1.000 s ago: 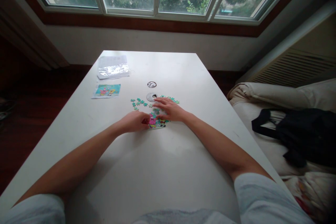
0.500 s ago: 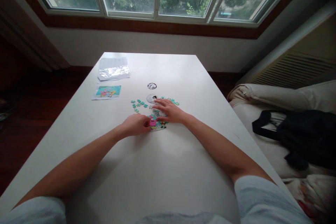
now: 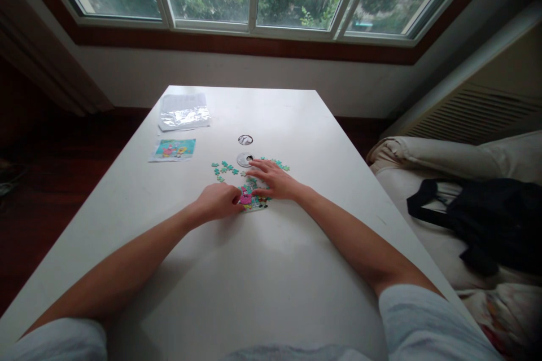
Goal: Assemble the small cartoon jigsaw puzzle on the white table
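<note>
A partly joined jigsaw puzzle (image 3: 245, 198) with a pink cartoon figure lies flat on the white table (image 3: 262, 271). My left hand (image 3: 218, 202) has its fingers curled, with thumb and forefinger at the puzzle's left edge. Across its upper right part rests my right hand (image 3: 274, 179), fingers spread and palm down, hiding some of the picture. Loose green puzzle pieces (image 3: 224, 168) lie beyond the left hand. More green pieces (image 3: 282, 164) show past the right fingers. A grey round disc (image 3: 243, 159) is just beyond the right fingertips.
At the left of the table lies a small picture sheet (image 3: 175, 149) with pink and yellow cartoon figures. Behind it is a clear plastic bag (image 3: 185, 113). A round opening (image 3: 245, 140) sits in the tabletop. On the right, a black bag (image 3: 495, 220) rests on a pale sofa (image 3: 398, 180).
My left fingers have shifted very slightly at the puzzle's left edge, showing a little more of the pink figure. My right hand stays in place.
</note>
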`<action>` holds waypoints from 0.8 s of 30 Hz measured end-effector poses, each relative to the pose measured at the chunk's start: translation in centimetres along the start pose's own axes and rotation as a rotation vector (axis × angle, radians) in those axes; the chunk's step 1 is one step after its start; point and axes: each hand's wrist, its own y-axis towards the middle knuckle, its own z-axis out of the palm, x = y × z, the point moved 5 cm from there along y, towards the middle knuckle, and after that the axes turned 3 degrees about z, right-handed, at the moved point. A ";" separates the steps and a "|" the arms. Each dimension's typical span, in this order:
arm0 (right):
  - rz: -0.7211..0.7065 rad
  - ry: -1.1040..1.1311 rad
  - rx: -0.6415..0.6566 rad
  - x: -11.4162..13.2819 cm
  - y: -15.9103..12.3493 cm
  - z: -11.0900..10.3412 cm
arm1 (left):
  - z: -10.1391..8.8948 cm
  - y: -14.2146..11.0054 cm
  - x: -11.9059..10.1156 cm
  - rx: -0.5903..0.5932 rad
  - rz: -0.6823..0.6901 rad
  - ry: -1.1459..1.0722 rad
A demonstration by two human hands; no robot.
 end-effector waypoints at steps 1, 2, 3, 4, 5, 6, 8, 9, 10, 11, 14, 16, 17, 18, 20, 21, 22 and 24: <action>0.003 -0.009 -0.002 0.0 0.0 0.1 | 0.0 0.0 0.1 -0.001 0.005 -0.002; 0.008 -0.018 -0.005 0.0 0.1 0.2 | 0.0 0.1 0.2 -0.001 0.017 -0.009; 0.015 -0.027 -0.008 -0.1 0.1 0.2 | 0.0 0.2 0.4 -0.002 0.033 -0.022; 0.023 -0.034 -0.011 -0.2 0.1 0.3 | 0.0 0.4 0.5 -0.011 0.047 -0.039; 0.031 -0.039 -0.015 -0.3 0.2 0.4 | -0.1 0.6 0.7 -0.032 0.057 -0.057; 0.039 -0.041 -0.021 -0.5 0.2 0.4 | -0.2 0.8 1.0 -0.067 0.059 -0.074; 0.051 -0.043 -0.038 -0.8 0.2 0.4 | -0.6 1.2 1.7 -0.165 0.040 -0.096; 0.057 -0.044 -0.049 -1.0 0.2 0.4 | -0.6 1.3 2.0 -0.214 0.023 -0.096; 0.062 -0.044 -0.058 -1.2 0.2 0.5 | -0.6 1.5 2.3 -0.250 0.011 -0.094; 0.065 -0.046 -0.062 -1.3 0.2 0.5 | -0.5 1.7 2.6 -0.278 -0.003 -0.090; 0.062 -0.055 -0.048 -1.3 0.2 0.9 | -0.1 2.1 3.3 -0.354 -0.016 -0.050; 0.060 -0.060 -0.038 -1.3 0.2 1.1 | 0.2 2.4 3.7 -0.402 -0.004 -0.014; 0.064 -0.060 -0.042 -1.2 0.2 1.1 | 0.3 2.5 3.8 -0.414 0.010 -0.002; 0.070 -0.058 -0.050 -1.3 0.2 1.1 | 0.4 2.6 3.9 -0.420 0.029 0.006; 0.082 -0.051 -0.074 -1.4 0.2 0.8 | 0.6 2.8 3.9 -0.419 0.080 0.012; 0.084 -0.046 -0.086 -1.4 0.2 0.7 | 0.7 2.9 3.9 -0.415 0.107 0.015; 0.083 -0.041 -0.095 -1.4 0.2 0.6 | 0.8 3.0 3.9 -0.410 0.131 0.017; 0.077 -0.030 -0.109 -1.5 0.2 0.5 | 1.0 3.0 3.7 -0.401 0.166 0.024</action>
